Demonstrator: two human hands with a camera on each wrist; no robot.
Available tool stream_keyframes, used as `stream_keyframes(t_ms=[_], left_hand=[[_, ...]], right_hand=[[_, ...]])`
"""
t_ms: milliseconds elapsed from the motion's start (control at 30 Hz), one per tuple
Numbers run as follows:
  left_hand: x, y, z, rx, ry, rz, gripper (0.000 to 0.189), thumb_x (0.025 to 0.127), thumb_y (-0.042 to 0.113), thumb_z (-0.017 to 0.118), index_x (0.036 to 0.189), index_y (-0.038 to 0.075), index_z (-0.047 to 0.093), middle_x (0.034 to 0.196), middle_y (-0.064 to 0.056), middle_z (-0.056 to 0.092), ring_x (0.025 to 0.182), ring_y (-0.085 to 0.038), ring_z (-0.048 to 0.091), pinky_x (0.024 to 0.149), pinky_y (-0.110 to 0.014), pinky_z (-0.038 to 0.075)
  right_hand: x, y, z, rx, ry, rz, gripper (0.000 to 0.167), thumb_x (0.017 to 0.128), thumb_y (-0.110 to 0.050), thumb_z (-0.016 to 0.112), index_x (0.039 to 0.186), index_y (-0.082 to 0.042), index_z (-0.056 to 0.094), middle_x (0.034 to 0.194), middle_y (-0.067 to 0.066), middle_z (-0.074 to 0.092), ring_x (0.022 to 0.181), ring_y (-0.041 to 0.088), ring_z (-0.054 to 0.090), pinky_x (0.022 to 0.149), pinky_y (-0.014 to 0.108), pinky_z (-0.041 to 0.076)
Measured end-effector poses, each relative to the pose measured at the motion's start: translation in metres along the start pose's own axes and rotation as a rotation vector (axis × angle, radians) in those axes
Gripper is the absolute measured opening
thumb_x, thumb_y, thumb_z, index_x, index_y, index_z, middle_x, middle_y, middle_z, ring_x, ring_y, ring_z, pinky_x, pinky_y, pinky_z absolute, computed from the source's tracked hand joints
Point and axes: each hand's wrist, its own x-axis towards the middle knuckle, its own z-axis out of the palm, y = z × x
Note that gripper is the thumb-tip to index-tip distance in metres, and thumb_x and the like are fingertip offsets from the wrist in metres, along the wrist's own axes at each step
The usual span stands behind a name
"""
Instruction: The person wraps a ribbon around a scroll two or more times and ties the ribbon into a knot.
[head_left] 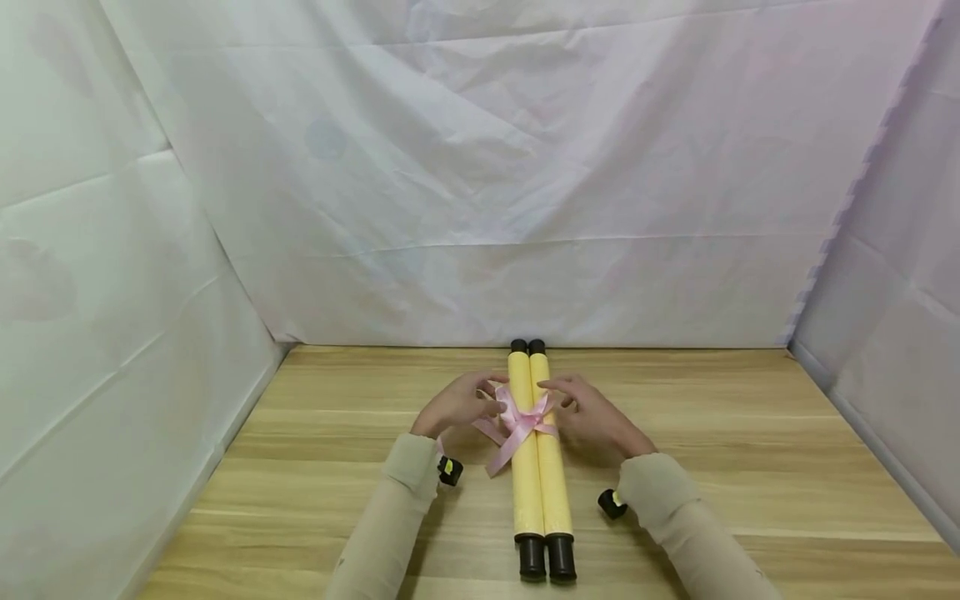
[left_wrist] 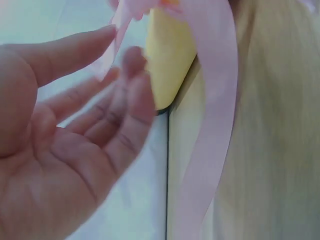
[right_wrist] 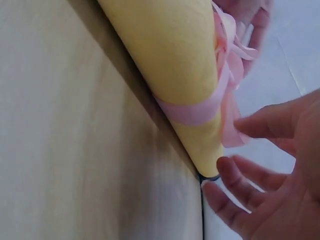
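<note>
Two yellow scrolls (head_left: 553, 492) with black end knobs lie side by side on the wooden table. Around their middle runs a pink ribbon (head_left: 517, 437), tied in a bow with loose tails. On the left of the bow is my left hand (head_left: 463, 402), its fingers loosely bent and apart. In the left wrist view its thumb (left_wrist: 75, 52) overlaps a ribbon loop; touch is unclear. My right hand (head_left: 592, 412) hovers at the other side, fingers spread. Its thumb (right_wrist: 270, 120) reaches the edge of a pink loop in the right wrist view, without a grip around it.
The wooden table (head_left: 337, 500) extends to both sides of the scrolls. A white cloth (head_left: 480, 167) hangs behind it, close to the scrolls' far ends. More white sheeting (head_left: 97, 292) stands at the left, and another sheet (head_left: 900, 333) at the right.
</note>
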Motion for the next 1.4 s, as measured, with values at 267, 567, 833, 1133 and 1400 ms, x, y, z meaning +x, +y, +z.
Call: stream_keyframes(t_ms=[267,567,833,1133,1400], left_hand=[[0.011,0.005,0.019,-0.134,0.092,0.051,0.005,0.094,0.013,0.069,0.091,0.010,0.071,0.082,-0.003,0.070,0.070,-0.020,0.071,0.066,-0.039,0.059],[0.020,0.011,0.035,0.009,0.107,0.161,0.006,0.098,0.019,0.063,0.094,0.019,0.067,0.099,0.003,0.063,0.087,-0.014,0.060,0.070,-0.027,0.051],[0.023,0.006,0.046,-0.131,0.023,0.223,0.009,0.102,0.020,0.058,0.104,0.012,0.061,0.103,-0.003,0.064,0.077,-0.010,0.058,0.053,-0.023,0.047],[0.019,-0.001,0.046,-0.242,-0.091,0.251,0.017,0.106,0.024,0.046,0.105,0.008,0.050,0.102,-0.007,0.067,0.071,-0.011,0.055,0.056,-0.023,0.042],[0.016,0.000,0.045,-0.042,-0.097,0.255,0.014,0.106,0.028,0.048,0.107,0.016,0.054,0.091,0.002,0.058,0.080,-0.007,0.053,0.071,-0.022,0.044]], right_hand=[[-0.004,-0.002,0.005,-0.012,0.063,0.020,0.013,0.095,-0.007,0.064,0.099,-0.015,0.074,0.094,-0.001,0.067,0.086,0.015,0.059,0.077,0.034,0.049],[-0.007,-0.005,0.005,0.013,0.112,-0.025,0.017,0.095,-0.011,0.066,0.111,-0.013,0.071,0.090,-0.003,0.066,0.079,0.013,0.057,0.069,0.027,0.049],[-0.006,-0.010,0.008,0.042,0.161,0.050,0.014,0.096,-0.006,0.062,0.101,-0.011,0.073,0.094,0.000,0.070,0.081,0.014,0.059,0.071,0.031,0.050],[-0.009,-0.007,0.005,0.093,0.082,0.111,0.013,0.096,-0.009,0.064,0.102,-0.014,0.074,0.098,-0.001,0.070,0.090,0.015,0.062,0.080,0.033,0.050],[-0.006,-0.007,0.002,0.130,0.082,0.106,0.013,0.097,-0.007,0.061,0.105,-0.007,0.072,0.096,0.005,0.071,0.085,0.020,0.063,0.070,0.030,0.051]])
